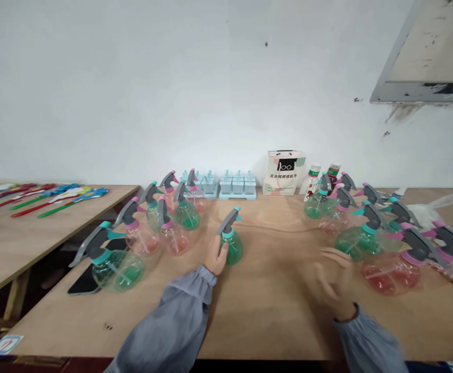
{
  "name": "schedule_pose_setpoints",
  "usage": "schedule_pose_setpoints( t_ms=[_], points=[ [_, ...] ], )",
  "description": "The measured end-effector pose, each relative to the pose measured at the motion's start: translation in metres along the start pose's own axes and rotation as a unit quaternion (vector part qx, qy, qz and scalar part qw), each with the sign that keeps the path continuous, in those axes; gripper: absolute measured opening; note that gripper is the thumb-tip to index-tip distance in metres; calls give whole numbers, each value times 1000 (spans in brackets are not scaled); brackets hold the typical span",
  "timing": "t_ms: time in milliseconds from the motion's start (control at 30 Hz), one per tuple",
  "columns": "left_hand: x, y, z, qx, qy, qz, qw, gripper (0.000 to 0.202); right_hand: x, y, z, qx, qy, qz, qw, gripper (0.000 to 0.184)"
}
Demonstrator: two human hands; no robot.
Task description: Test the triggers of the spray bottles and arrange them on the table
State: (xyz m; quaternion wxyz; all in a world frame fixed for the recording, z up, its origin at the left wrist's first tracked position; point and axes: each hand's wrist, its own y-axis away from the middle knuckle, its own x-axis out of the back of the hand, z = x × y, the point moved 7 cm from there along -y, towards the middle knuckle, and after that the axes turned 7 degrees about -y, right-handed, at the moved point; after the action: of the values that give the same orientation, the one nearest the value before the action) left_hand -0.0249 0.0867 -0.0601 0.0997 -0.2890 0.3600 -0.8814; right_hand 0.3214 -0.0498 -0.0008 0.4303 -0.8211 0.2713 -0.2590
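Observation:
My left hand (216, 257) is wrapped round the left side of a round green spray bottle (233, 248) with a grey and turquoise trigger head, upright on the table at the middle. My right hand (334, 280) is blurred over the right half of the table, thumb and fingers apart with nothing between them. Nearest to it are a green spray bottle (360, 241) and a pink spray bottle (391, 273). On the left stand several more, among them a green one with a turquoise collar (119, 269) and a pink one (174, 238).
A dark phone (84, 281) lies under the left bottles. Against the wall stand light-blue ice-pop moulds (237, 187), a paper bag (284, 176) and two labelled bottles, one clear (310, 181). A second table (35, 233) at left carries colourful hand-shaped sticks (65, 196).

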Motion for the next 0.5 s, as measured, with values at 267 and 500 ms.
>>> schedule_pose_setpoints(
  t_ms=[267, 500],
  points=[
    [-22, 14, 42, -121, -45, -43, 991, 68, -192, -13, -62, -89, -179, -215, 956, 92],
    [52, -5, 28, -152, -155, 178, 960, 46, -215, -42, -44, -168, -296, -235, 910, 59]
  ],
)
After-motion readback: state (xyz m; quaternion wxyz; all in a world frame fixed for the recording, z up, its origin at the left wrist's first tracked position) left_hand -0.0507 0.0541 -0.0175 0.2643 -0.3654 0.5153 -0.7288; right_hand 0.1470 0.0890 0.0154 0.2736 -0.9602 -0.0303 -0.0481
